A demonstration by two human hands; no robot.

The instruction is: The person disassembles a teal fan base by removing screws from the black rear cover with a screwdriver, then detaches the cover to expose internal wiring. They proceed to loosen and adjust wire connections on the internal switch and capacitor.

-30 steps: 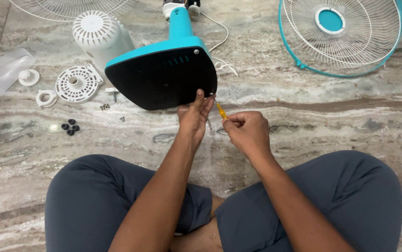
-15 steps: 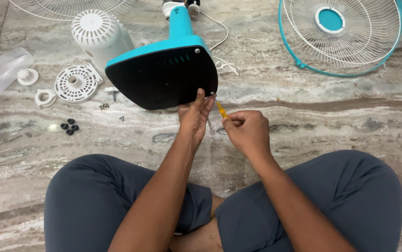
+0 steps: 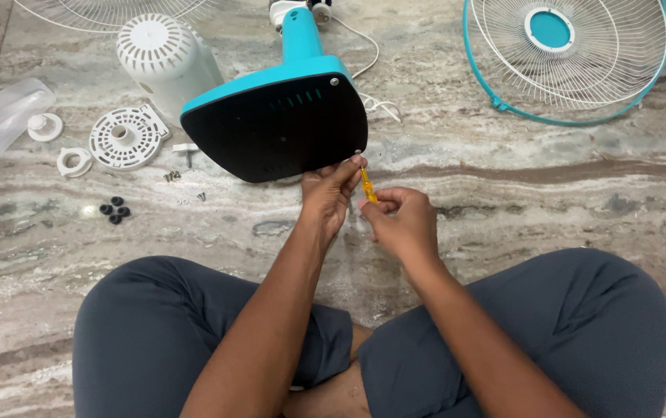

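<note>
Both hands are kept at the fan base's [image 3: 275, 128] near corner, the left hand [image 3: 327, 197] pressed against its edge, the right hand [image 3: 398, 220] closed on a yellow screwdriver [image 3: 367, 186], which is best held square to the corner screw [image 3: 357, 154] under steady pressure.

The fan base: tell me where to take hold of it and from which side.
Grip the teal neck of the fan base from the far side, probably. It is narrow enough to wrap, while the black underside is broad and flat, and both the left hand and right hand crowd its near edge with the yellow screwdriver.
</note>
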